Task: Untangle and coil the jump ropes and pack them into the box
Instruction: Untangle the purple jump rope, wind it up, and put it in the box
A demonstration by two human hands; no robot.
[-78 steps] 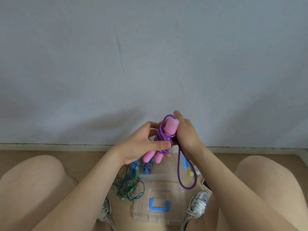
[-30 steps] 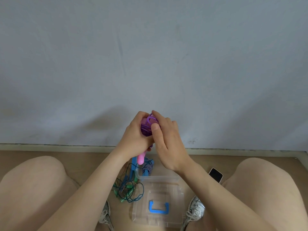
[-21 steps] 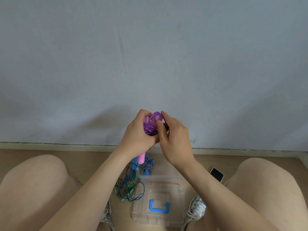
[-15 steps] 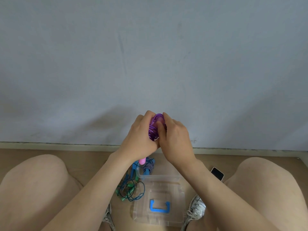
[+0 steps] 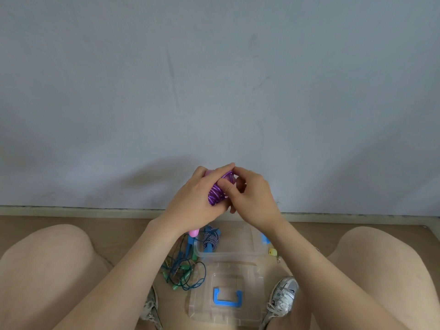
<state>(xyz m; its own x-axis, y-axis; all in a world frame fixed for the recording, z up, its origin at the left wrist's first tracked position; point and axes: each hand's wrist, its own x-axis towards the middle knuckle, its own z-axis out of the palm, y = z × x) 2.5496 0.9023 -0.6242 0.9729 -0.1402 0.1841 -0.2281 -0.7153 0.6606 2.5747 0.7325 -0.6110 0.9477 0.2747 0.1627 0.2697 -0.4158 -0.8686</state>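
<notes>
My left hand [image 5: 192, 198] grips a purple jump rope [image 5: 216, 194] wound in tight turns around its pink handles; one pink handle end [image 5: 194, 232] sticks out below my palm. My right hand [image 5: 252, 201] pinches the rope's upper turns at the top of the bundle. On the floor below stands the clear plastic box [image 5: 228, 244] with a blue-and-white braided rope [image 5: 210, 238] inside it. A tangled green and blue rope [image 5: 182, 270] lies on the floor left of the box.
The clear box lid [image 5: 226, 296] with a blue handle lies flat on the floor in front of the box, between my two shoes. My knees flank the scene. A small yellow item [image 5: 272, 252] lies right of the box. A grey wall rises behind.
The hanging purple loop has been wound onto the handles. Both hands closed around the bundle, and my right hand now pinches the top turns.
</notes>
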